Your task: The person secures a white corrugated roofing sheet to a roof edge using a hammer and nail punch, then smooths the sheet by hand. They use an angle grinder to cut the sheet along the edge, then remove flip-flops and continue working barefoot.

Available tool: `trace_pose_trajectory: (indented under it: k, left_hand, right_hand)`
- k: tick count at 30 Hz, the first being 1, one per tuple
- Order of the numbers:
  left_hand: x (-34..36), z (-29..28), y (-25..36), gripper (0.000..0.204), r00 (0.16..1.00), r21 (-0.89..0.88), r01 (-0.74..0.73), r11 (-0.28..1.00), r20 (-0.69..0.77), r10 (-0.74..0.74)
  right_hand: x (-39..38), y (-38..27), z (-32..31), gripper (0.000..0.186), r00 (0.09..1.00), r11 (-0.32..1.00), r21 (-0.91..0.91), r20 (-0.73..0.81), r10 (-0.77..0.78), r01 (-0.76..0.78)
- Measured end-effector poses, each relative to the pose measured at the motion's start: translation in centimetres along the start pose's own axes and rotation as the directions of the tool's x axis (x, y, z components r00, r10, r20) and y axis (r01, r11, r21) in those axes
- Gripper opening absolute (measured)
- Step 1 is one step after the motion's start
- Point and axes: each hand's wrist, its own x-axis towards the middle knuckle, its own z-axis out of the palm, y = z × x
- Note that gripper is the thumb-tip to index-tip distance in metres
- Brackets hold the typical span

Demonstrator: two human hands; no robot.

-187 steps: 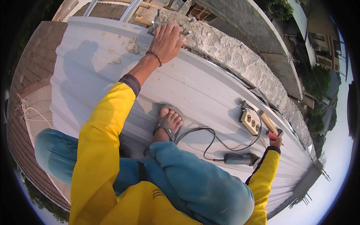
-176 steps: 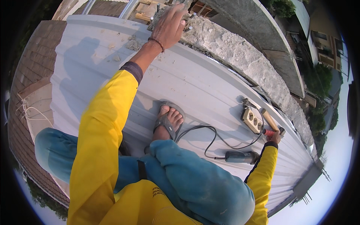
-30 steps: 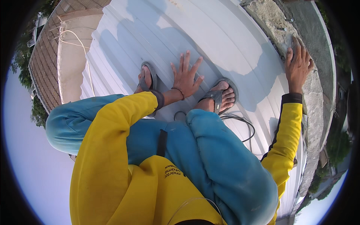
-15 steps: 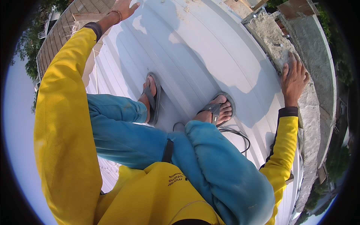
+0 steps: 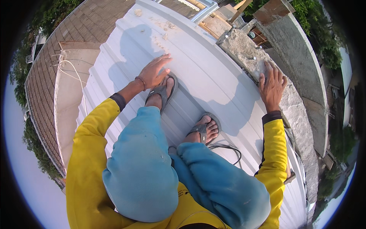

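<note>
My left hand [image 5: 154, 72] reaches out with straight fingers just beyond my left foot and holds nothing. Whether it touches the metal roofing sheet [image 5: 206, 63] beneath cannot be made out. On the right, my right hand [image 5: 272, 87] rests on the rough concrete wall top [image 5: 299, 122], its fingers spread along the surface. I crouch on the pale ribbed sheet with both knees bent. A dark sandal [image 5: 164, 93] is on my left foot, and another sandal [image 5: 207, 129] is on my right foot.
A black cable [image 5: 234, 149] loops beside my right foot. Crumbs of mortar [image 5: 166, 26] lie at the sheet's far end. Beyond the left edge are a white cord [image 5: 74, 68] and a tiled roof [image 5: 42, 91]. Metal framing [image 5: 204, 11] and a curved concrete slab [image 5: 301, 57] stand at the far right.
My left hand has come down from the far left toward my left foot. My left knee has risen into a bend. My right hand stays on the concrete wall top.
</note>
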Motion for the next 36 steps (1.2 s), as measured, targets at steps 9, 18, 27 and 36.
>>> trace_pose_trajectory:
  k: [9, 18, 27, 36]
  left_hand:
    - [9.8, 8.3, 3.8, 0.086, 0.918, 0.271, 0.288, 0.918, 0.194, -0.345]
    - [17.5, 4.1, -17.0, 0.090, 0.848, 0.145, 0.529, 0.836, -0.132, -0.513]
    - [14.7, 4.8, -12.1, 0.087, 0.920, 0.236, 0.389, 0.891, -0.156, -0.360]
    - [17.8, 5.6, -15.3, 0.084, 0.808, 0.104, 0.554, 0.826, -0.305, -0.504]
  right_hand:
    - [0.9, -0.4, -2.3, 0.123, 0.955, 0.972, -0.092, 0.188, 0.230, -0.216]
    - [2.4, 0.8, -3.1, 0.124, 0.874, 0.950, -0.098, 0.373, 0.310, -0.296]
    - [3.1, 0.4, -2.9, 0.120, 0.869, 0.951, -0.088, 0.388, 0.305, -0.295]
    - [4.3, -0.4, -3.6, 0.126, 0.837, 0.952, -0.155, 0.453, 0.307, -0.266]
